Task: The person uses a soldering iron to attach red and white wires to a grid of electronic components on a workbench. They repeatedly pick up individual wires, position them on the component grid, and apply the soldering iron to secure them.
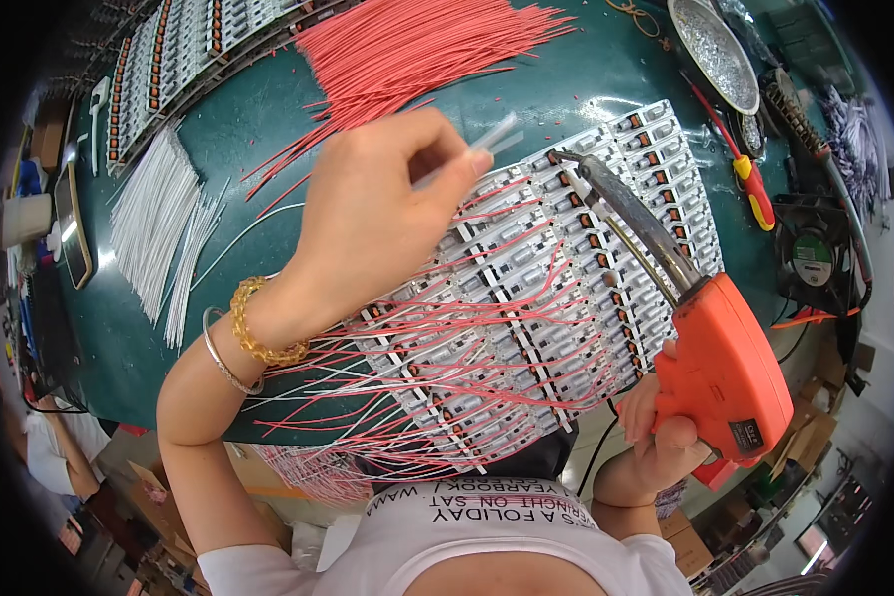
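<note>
The left arm (pixel 201 397) comes in from the near left, bent at the elbow, and reaches toward the far side. The left wrist (pixel 313 298) is flexed, with the back of the left hand (pixel 382 204) upward; its thumb and forefinger press together in a pinch toward the right. The right arm (pixel 621 487) is bent nearer the body, the right hand (pixel 666 432) curled tightly at the near right.

So the soldering gun (pixel 730 363) at lower right is bright orange-red with a black label (pixel 746 434), and the boards (pixel 606 278) mid-frame are whitish-silver, striped with repeating orange-and-black rows. Coral-red wires (pixel 407 60) up top, white wires (pixel 157 214) at left, dark green tabletop (pixel 238 139), plus a red-and-yellow screwdriver (pixel 750 189) upper right.
</note>
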`<state>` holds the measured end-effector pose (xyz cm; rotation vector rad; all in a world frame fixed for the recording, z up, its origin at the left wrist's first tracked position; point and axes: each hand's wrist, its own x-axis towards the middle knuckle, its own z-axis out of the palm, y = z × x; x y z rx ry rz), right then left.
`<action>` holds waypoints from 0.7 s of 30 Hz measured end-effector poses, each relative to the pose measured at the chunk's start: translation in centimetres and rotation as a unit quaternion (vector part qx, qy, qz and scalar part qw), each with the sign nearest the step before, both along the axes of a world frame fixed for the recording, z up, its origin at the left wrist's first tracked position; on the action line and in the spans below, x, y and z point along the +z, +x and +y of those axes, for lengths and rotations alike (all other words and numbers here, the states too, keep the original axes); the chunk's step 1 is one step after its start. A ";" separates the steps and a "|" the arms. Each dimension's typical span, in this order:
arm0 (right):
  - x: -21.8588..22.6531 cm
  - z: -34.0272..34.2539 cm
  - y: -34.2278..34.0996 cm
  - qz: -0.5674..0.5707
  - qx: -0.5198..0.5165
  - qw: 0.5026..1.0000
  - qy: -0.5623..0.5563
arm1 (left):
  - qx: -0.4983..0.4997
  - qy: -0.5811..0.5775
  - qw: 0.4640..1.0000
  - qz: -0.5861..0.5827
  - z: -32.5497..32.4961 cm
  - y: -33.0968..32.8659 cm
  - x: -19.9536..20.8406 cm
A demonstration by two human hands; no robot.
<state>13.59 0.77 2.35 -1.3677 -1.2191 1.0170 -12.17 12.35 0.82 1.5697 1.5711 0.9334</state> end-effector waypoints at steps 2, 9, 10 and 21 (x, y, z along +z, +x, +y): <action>0.4 -0.2 -0.3 -0.004 -0.010 1.000 -0.007 | -0.011 0.169 0.980 0.102 0.0 -0.2 0.3; 0.3 -0.9 0.2 -0.034 0.010 0.999 -0.010 | -0.069 0.098 0.986 0.112 -1.0 0.7 0.5; 0.1 -1.0 0.2 -0.039 0.010 0.999 -0.008 | -0.071 0.094 0.987 0.109 -1.0 0.7 0.5; -1.3 -2.1 1.8 -0.065 -0.008 0.998 -0.005 | -0.082 0.099 0.985 0.115 -0.7 0.6 0.3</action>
